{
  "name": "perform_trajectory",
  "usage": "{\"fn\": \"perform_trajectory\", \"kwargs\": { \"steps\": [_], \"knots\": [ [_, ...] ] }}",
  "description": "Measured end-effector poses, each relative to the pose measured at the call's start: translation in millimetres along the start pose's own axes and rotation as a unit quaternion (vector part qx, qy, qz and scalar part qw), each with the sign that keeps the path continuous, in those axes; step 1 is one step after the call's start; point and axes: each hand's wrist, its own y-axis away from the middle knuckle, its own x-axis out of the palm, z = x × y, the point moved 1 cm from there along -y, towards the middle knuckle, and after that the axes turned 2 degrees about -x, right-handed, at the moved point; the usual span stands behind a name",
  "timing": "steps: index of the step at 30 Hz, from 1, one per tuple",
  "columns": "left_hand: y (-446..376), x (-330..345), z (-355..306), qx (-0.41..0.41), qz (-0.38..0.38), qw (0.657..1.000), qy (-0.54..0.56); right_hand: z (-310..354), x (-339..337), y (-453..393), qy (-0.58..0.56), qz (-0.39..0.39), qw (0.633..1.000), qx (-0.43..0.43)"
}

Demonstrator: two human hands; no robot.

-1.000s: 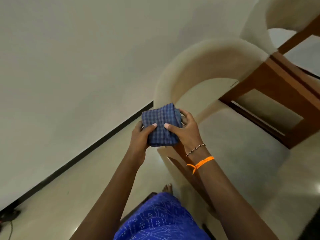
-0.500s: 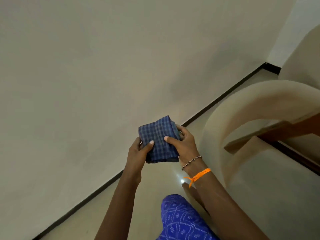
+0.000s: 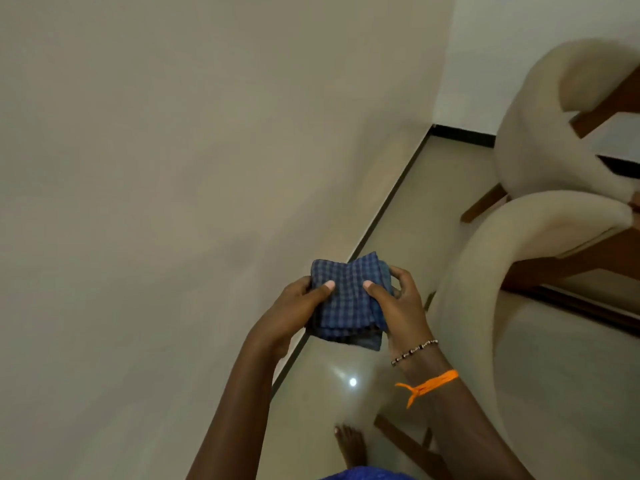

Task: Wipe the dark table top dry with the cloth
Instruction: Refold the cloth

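Note:
A folded blue checked cloth [image 3: 348,299] is held up in front of me with both hands. My left hand [image 3: 291,306] grips its left side with the thumb on top. My right hand [image 3: 398,306] grips its right side, thumb pressed on the top fold, with a bead bracelet and an orange thread on the wrist. The cloth's layers are slightly fanned at the lower edge. No dark table top is in view.
A plain cream wall [image 3: 173,168] fills the left, meeting a glossy floor [image 3: 346,393] along a black skirting. Two cream upholstered chairs [image 3: 485,271] with brown wooden frames stand at the right. My bare foot [image 3: 349,445] shows at the bottom.
The view has swung left and away from the chairs, which now sit at the right edge. The cloth stays in both hands and its folds have shifted a little.

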Motion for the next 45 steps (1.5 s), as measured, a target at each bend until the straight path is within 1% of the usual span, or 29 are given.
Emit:
{"fn": "perform_trajectory", "kwargs": {
  "steps": [6, 8, 10, 12, 14, 16, 18, 21, 25, 28, 30, 32, 35, 37, 40, 45],
  "knots": [
    [-61.5, 5.4, -44.3, 0.018, 0.008, 0.995, 0.101, 38.4, 23.6, -46.7, 0.000, -0.065, 0.996, -0.059],
    [-84.8, 9.0, -60.0, 0.020, 0.016, 0.992, 0.121, 50.7, 29.2, -65.1, 0.002, -0.075, 0.994, -0.073],
    [-110.8, 15.4, -77.0, 0.028, 0.041, 0.990, 0.129, 59.3, 27.4, -86.0, 0.011, -0.091, 0.992, -0.086],
    [-139.7, 22.9, -94.3, 0.039, 0.059, 0.990, 0.125, 66.5, 21.4, -109.5, 0.028, -0.108, 0.989, -0.092],
    [-169.9, 30.3, -110.5, 0.045, 0.060, 0.991, 0.109, 70.5, 14.0, -135.7, 0.038, -0.118, 0.989, -0.080],
    [-205.4, 38.6, -129.7, 0.050, 0.077, 0.991, 0.096, 74.5, 8.1, -166.2, 0.023, -0.143, 0.987, -0.065],
    [-240.8, 46.3, -155.3, 0.055, 0.105, 0.990, 0.077, 83.1, 8.6, -198.9, -0.009, -0.179, 0.981, -0.068],
    [-297.4, 56.0, -201.1, 0.050, 0.151, 0.985, 0.068, 107.2, 14.5, -251.6, -0.027, -0.243, 0.965, -0.092],
    [-366.4, 74.7, -256.0, 0.051, 0.204, 0.976, 0.065, 151.5, 8.3, -315.0, -0.004, -0.270, 0.949, -0.164],
    [-411.1, 98.9, -279.5, 0.023, 0.236, 0.970, 0.057, 180.7, -7.9, -357.2, 0.039, -0.290, 0.937, -0.191],
    [-448.4, 122.8, -295.5, 0.008, 0.272, 0.961, 0.037, 198.7, -26.1, -393.8, 0.056, -0.316, 0.926, -0.198],
    [-491.1, 150.9, -317.2, 0.010, 0.296, 0.955, 0.009, 216.7, -47.4, -435.6, 0.065, -0.337, 0.917, -0.203],
    [-547.7, 194.2, -361.1, 0.043, 0.290, 0.955, -0.037, 246.7, -79.8, -499.6, 0.081, -0.348, 0.911, -0.208],
    [-583.7, 226.5, -398.0, 0.064, 0.286, 0.954, -0.065, 274.6, -105.2, -544.6, 0.080, -0.345, 0.913, -0.202],
    [-628.1, 268.4, -452.5, 0.099, 0.271, 0.952, -0.104, 313.5, -139.7, -600.4, 0.084, -0.351, 0.916, -0.174],
    [-701.2, 340.1, -533.6, 0.171, 0.239, 0.945, -0.145, 363.3, -187.6, -683.8, 0.156, -0.379, 0.904, -0.119]
  ]
}}
